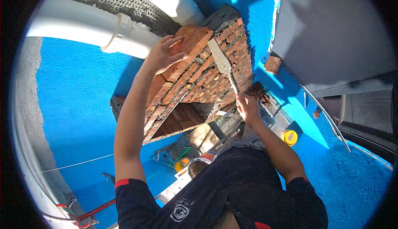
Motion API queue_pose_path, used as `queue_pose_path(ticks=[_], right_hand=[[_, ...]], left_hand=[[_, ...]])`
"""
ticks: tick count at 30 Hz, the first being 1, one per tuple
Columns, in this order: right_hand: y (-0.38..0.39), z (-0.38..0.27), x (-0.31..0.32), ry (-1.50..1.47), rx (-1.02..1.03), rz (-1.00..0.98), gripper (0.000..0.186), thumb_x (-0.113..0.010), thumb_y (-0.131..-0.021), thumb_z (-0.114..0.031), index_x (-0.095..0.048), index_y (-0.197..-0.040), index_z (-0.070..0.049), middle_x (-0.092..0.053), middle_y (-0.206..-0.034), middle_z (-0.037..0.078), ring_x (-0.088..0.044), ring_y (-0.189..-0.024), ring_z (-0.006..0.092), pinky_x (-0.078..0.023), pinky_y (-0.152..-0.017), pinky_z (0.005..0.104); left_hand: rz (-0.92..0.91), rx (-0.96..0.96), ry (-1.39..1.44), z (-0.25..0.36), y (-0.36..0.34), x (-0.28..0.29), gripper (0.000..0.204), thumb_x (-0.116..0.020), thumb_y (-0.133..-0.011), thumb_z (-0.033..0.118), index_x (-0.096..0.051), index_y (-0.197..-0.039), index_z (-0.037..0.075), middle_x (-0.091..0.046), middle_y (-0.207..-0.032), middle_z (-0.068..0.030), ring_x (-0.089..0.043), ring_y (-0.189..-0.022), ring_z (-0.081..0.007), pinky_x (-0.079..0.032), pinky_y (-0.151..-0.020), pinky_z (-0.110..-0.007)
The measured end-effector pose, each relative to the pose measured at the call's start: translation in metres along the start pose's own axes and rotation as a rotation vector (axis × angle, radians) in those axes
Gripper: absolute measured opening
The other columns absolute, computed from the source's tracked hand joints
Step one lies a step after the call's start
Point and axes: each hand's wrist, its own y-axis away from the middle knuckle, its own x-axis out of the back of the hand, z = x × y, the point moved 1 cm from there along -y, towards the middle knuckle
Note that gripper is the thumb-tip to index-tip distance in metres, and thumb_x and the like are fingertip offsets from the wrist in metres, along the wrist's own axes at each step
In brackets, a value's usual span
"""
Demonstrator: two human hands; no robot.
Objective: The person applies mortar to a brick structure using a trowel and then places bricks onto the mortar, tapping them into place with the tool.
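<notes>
My left hand (163,55) rests on the brick (191,42) at the top of a red brick wall (203,73), its fingers spread and the thumb apart. Whether the fingertips press on the brick or only touch it, I cannot tell. In my right hand (248,108) is the handle of a long flat-bladed bricklaying trowel (219,58), its fingers wrapped round it. The pale blade points up and left, lying close to the wall's face near the top courses. Grey mortar shows in the joints, and a rectangular opening (178,119) sits lower in the wall.
White pipes (91,24) run at upper left beside the wall's top. Blue walls (83,92) stand on both sides. A loose brick (272,65) lies on a ledge at right. Below are a yellow-lidded container (289,137), a bucket (203,159) and a taut string (78,165).
</notes>
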Motion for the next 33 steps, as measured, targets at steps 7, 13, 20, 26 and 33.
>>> queue_pose_path(ticks=[7,13,20,26,33], right_hand=[[0.010,0.001,-0.003,0.382,0.346,0.274,0.034,-0.055,-0.094,-0.039,-0.059,-0.093,-0.006,-0.051,-0.062,0.011,-0.048,-0.052,0.0228,-0.038,-0.051,0.0388],[-0.003,0.054,-0.005,0.198,0.326,0.171,0.030,-0.047,-0.097,-0.037,-0.055,-0.090,-0.008,-0.049,-0.061,0.007,-0.046,-0.047,0.0215,-0.036,-0.048,0.0357],[-0.049,0.076,-0.039,0.375,0.472,0.106,0.044,-0.045,-0.095,-0.050,-0.061,-0.087,-0.010,-0.054,-0.057,0.009,-0.058,-0.055,0.0254,-0.043,-0.054,0.0442],[-0.062,0.082,-0.054,0.235,0.511,0.092,0.050,-0.042,-0.094,-0.055,-0.064,-0.095,-0.010,-0.057,-0.061,0.011,-0.058,-0.053,0.0283,-0.044,-0.050,0.0449],[-0.072,0.093,-0.053,0.370,0.506,0.092,0.055,-0.040,-0.093,-0.059,-0.066,-0.097,-0.011,-0.055,-0.056,0.009,-0.058,-0.052,0.0259,-0.043,-0.046,0.0439]], left_hand=[[0.027,-0.002,0.040,0.007,-0.004,0.000,0.069,-0.074,-0.075,0.049,-0.053,-0.133,0.019,-0.041,-0.142,-0.0178,-0.042,-0.129,-0.0346,-0.040,-0.103,-0.044],[-0.001,0.028,0.093,0.007,-0.001,0.000,0.065,-0.075,-0.077,0.041,-0.053,-0.132,0.015,-0.042,-0.141,-0.0174,-0.042,-0.129,-0.0310,-0.039,-0.103,-0.041],[-0.040,0.053,0.177,0.011,-0.006,0.001,0.068,-0.075,-0.078,0.039,-0.049,-0.135,0.012,-0.038,-0.143,-0.0142,-0.039,-0.132,-0.0278,-0.041,-0.102,-0.039],[-0.088,0.088,0.257,0.015,-0.002,0.002,0.067,-0.076,-0.079,0.030,-0.047,-0.137,0.011,-0.034,-0.146,-0.0128,-0.036,-0.134,-0.0280,-0.037,-0.107,-0.043],[-0.090,0.075,0.206,0.016,-0.004,0.004,0.071,-0.076,-0.077,0.034,-0.046,-0.137,0.011,-0.033,-0.147,-0.0124,-0.034,-0.135,-0.0297,-0.038,-0.107,-0.045]])
